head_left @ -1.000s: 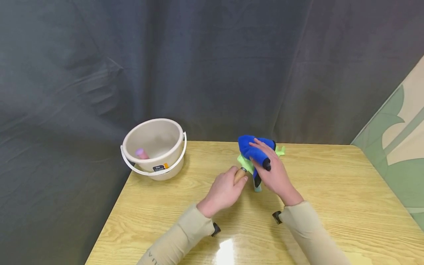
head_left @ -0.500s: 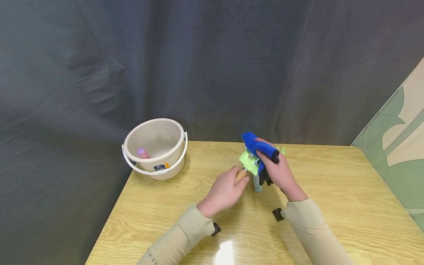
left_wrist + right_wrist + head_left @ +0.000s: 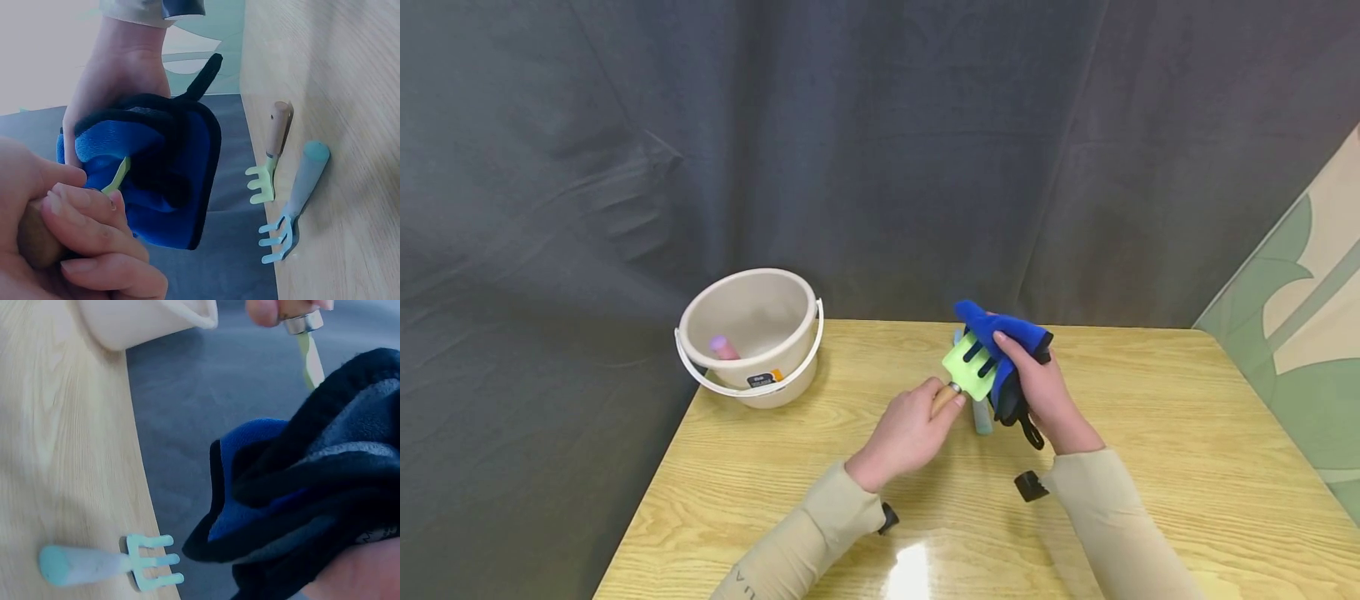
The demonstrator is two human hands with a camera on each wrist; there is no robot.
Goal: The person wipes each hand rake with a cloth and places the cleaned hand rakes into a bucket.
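Green trowel (image 3: 972,372) in left hand's (image 3: 904,433) grip — blue glove (image 3: 1000,335) clutched in right hand (image 3: 1047,396) — above wooden table (image 3: 1165,433).

Table (image 3: 1150,433): wood-grain top, pale yellow, glossy; lamp glare near the front edge. Bucket (image 3: 748,333): smooth beige plastic, matt, with a white plastic bail. Blue glove (image 3: 1000,333): soft fleecy cloth, matt, black trim. Green slotted trowel (image 3: 970,371): smooth lime-painted blade, wooden handle, shiny metal ferrule. Teal hand rake (image 3: 100,565): smooth matt coating. Green hand rake (image 3: 270,156): wooden handle. Backdrop curtain (image 3: 850,150): dark grey cloth, creased, matt.
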